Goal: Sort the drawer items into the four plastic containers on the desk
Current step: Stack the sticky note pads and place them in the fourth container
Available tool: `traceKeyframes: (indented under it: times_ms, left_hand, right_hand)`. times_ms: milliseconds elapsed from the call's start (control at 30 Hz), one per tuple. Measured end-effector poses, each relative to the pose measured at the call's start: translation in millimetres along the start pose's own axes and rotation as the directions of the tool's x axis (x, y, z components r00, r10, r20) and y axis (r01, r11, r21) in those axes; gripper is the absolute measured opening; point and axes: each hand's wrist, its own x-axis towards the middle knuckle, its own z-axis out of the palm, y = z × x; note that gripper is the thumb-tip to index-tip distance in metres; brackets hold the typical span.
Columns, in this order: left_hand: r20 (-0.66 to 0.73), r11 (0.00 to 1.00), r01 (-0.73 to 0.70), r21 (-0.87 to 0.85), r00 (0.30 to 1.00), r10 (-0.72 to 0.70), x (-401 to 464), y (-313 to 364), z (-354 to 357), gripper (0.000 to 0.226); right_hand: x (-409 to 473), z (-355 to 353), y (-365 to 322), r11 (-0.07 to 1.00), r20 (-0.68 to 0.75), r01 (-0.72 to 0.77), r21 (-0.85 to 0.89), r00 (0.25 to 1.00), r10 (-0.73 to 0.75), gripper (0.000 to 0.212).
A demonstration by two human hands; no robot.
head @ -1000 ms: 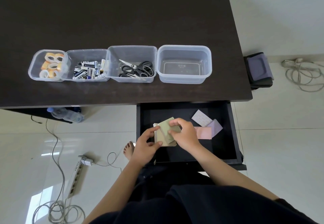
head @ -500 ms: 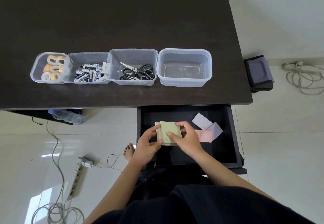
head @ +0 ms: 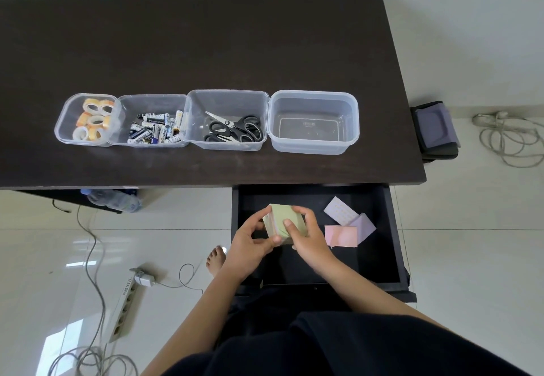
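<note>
Over the open black drawer [head: 379,257] both hands hold a stack of green sticky-note pads [head: 282,219]. My left hand [head: 250,243] grips its left edge; my right hand [head: 309,237] pinches the right side with the thumb on top. A pink pad [head: 341,235], a lilac pad [head: 365,224] and a white dotted pad [head: 338,210] lie in the drawer to the right. On the desk stand four clear containers: tape rolls [head: 91,119], batteries [head: 154,129], scissors [head: 234,129], and an empty one [head: 313,122] at the right.
The dark desk [head: 206,51] runs across the top. A power strip [head: 125,306] and cables [head: 88,257] lie on the floor at left, a water bottle [head: 113,200] under the desk, a purple pouch [head: 435,128] and a coiled cable [head: 512,137] at right.
Both hands have squared the green pads into one stack and lifted it slightly within the drawer; the view has shifted a little downward.
</note>
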Motion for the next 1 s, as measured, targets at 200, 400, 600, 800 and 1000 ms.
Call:
traceKeyframes:
  times_ms: [200, 400, 600, 800, 1000]
  left_hand:
    - [0.066, 0.997, -0.018, 0.080, 0.998, 0.013, -1.4, 6.1, -5.3, 0.067]
    - [0.070, 0.998, -0.029, 0.059, 0.997, 0.025, -3.8, 8.0, -3.5, 0.045]
    - [0.070, 0.997, -0.035, 0.068, 0.997, 0.031, -0.6, 10.7, -0.9, 0.046]
    - [0.038, 0.998, -0.012, 0.065, 0.999, 0.009, 1.1, 9.2, 3.1, 0.038]
    - [0.036, 0.997, 0.054, 0.046, 0.998, -0.056, 0.9, -1.4, 5.1, 0.045]
  right_hand:
    - [1.7, -4.6, -4.4, 0.998, 0.010, 0.064, 0.000, 0.998, -0.064, 0.035]
    - [0.2, -12.1, -8.8, 0.987, 0.076, 0.137, -0.087, 0.989, -0.130, 0.042]
    - [-2.0, -18.6, -9.1, 0.975, 0.111, 0.173, -0.138, 0.981, -0.159, 0.046]
    - [-0.3, -22.1, -9.4, 0.968, 0.154, 0.194, -0.159, 0.973, -0.170, 0.048]
    - [-0.4, -16.4, 5.1, 0.982, 0.145, 0.136, -0.133, 0.983, -0.117, 0.046]
